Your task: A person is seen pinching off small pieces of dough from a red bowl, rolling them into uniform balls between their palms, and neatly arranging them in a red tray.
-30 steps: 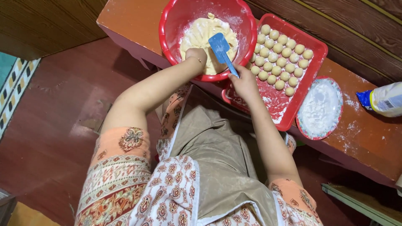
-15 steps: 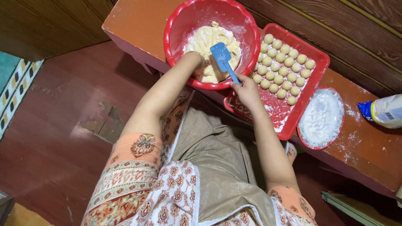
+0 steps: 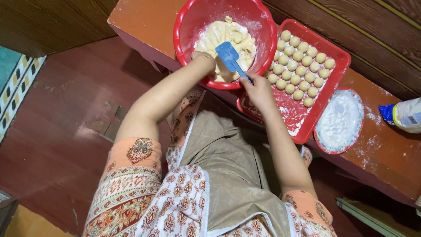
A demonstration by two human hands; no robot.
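Note:
A round red bowl (image 3: pixel 191 17) on a brown wooden table holds pale dough (image 3: pixel 223 33) dusted with flour. My left hand (image 3: pixel 202 59) reaches over the bowl's near rim and rests on the dough, its fingers partly hidden. My right hand (image 3: pixel 258 90) grips the handle of a blue spatula (image 3: pixel 228 53), whose blade lies over the dough. Beside the bowl, a red rectangular tray (image 3: pixel 337 72) carries several small dough balls (image 3: pixel 298 70) in rows.
A small red plate of white flour (image 3: pixel 340 120) sits right of the tray. A white flour bag with a blue end (image 3: pixel 405 115) lies at the far right. Flour is scattered on the table (image 3: pixel 140 17). Red-brown floor and a patterned mat (image 3: pixel 13 83) lie left.
The view has shifted slightly. My right hand has drawn the spatula a little toward the bowl's near edge; my left hand stays on the dough.

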